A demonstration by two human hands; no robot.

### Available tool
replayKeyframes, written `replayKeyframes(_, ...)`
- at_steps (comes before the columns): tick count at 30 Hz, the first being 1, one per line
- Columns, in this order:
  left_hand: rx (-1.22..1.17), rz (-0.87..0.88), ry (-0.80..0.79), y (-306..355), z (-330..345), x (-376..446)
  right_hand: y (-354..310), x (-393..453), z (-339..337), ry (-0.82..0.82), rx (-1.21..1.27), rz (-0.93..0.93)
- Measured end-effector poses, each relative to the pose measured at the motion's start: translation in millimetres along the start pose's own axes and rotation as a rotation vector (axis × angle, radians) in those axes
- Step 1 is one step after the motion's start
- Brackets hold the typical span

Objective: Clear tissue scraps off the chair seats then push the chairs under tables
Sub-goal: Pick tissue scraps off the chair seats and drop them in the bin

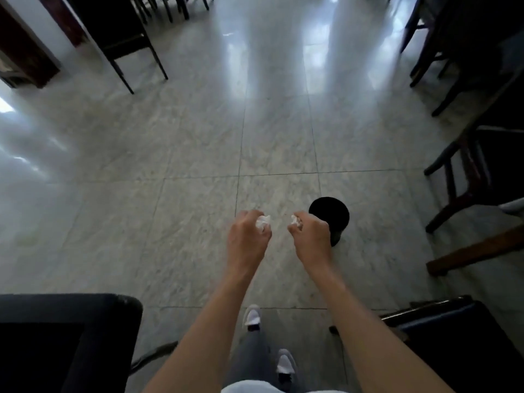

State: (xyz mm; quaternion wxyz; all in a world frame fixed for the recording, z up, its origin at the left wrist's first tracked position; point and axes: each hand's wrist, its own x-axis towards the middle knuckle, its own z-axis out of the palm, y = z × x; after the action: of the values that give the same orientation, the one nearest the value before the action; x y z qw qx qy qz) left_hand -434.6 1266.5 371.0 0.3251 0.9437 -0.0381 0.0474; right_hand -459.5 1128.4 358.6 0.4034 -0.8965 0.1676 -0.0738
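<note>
A glossy floor of large pale grey marbled tiles (pixel 198 154) carries everything here. A round black bin (pixel 336 214) stands on it right of centre. Dark wooden chairs rest on it: one at upper left (pixel 124 38), several along the right edge (pixel 465 177). Two white sneakers (pixel 252 316) also stand on it.

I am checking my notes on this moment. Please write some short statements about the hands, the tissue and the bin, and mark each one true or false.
1. The left hand holds a crumpled tissue scrap. True.
2. The right hand is empty. False: it also grips a white tissue scrap.
3. A round black bin stands on the tiled floor, partly behind the right hand. True.
4. The bin lies tipped on its side. False: it stands upright, opening upward.
5. Both hands rest on a chair seat. False: they are held out above the floor.
</note>
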Motion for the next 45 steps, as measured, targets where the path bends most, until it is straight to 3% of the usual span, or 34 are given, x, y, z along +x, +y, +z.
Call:
replayKeyframes(10,-0.124,0.165,-0.242,32,99,178,29,150,-12,0.230,0.026,0.325)
replayKeyframes(19,-0.225,0.237,-0.464,93,161,273,51,237,-42,0.387,0.054,0.549)
replayKeyframes(34,-0.144,0.270,-0.607,169,284,330,146,334,-85,0.389,0.103,0.680)
replayKeyframes(45,-0.099,0.263,-0.741,127,403,364,234,387,-30,0.395,0.165,0.851)
